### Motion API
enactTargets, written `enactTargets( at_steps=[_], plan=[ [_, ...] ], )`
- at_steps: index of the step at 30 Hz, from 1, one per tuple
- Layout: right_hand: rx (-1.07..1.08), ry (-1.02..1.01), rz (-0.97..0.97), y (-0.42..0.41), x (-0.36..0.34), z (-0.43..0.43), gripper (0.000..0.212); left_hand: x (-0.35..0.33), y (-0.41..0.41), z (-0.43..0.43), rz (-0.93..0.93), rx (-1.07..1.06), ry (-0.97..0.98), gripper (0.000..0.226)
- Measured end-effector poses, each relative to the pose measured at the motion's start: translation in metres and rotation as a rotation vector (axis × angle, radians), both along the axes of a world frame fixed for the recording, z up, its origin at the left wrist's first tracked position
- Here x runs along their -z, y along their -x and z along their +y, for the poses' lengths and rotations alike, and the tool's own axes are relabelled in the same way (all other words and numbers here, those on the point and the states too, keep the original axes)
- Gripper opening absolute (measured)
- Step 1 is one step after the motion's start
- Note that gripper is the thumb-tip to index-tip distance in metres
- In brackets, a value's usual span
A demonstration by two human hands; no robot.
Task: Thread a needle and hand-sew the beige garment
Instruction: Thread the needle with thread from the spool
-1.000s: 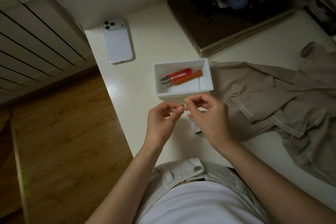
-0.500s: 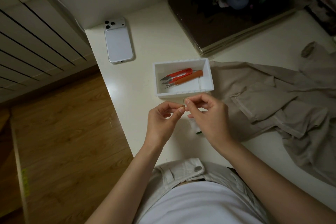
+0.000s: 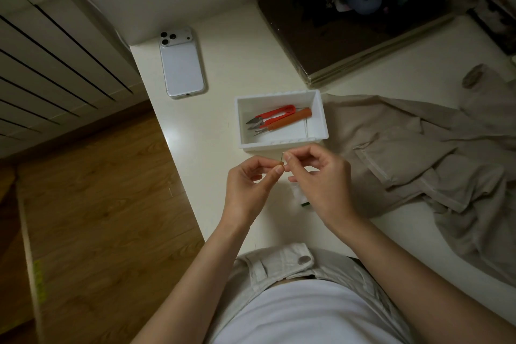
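A thin needle (image 3: 282,156) stands upright just in front of the white tray, pinched between the thumb and forefinger of my left hand (image 3: 248,187). My right hand (image 3: 321,184) meets it from the right. Its thumb and forefinger are pinched at the needle's top on a fine dark thread that barely shows. A small green thread spool (image 3: 305,205) peeks out on the table under my right hand. The beige garment (image 3: 435,165) lies crumpled on the table to the right, apart from both hands.
The white tray (image 3: 318,114) holds red thread snips (image 3: 272,116) and an orange-handled tool (image 3: 290,120). A white phone (image 3: 182,64) lies at the table's far left corner. A brown board (image 3: 343,39) with dark items sits at the back. The table edge drops to wooden floor on the left.
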State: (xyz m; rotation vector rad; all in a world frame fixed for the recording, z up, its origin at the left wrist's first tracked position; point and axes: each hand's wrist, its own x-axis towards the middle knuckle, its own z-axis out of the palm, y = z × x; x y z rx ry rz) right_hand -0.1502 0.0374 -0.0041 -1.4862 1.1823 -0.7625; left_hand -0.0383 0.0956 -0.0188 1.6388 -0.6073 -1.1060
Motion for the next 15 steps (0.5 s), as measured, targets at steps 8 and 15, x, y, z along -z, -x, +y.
enactTargets(
  at_steps=[8, 15],
  plan=[
    [-0.002, 0.017, 0.008, 0.0004, -0.0015, 0.0007, 0.02, -0.0008, -0.0003, 0.0006, 0.002, 0.003, 0.003, 0.013],
    [0.003, 0.014, -0.007, -0.0006, -0.003, 0.0009, 0.021, 0.0007, 0.0, 0.0007, 0.039, -0.021, 0.001, 0.014]
  ],
)
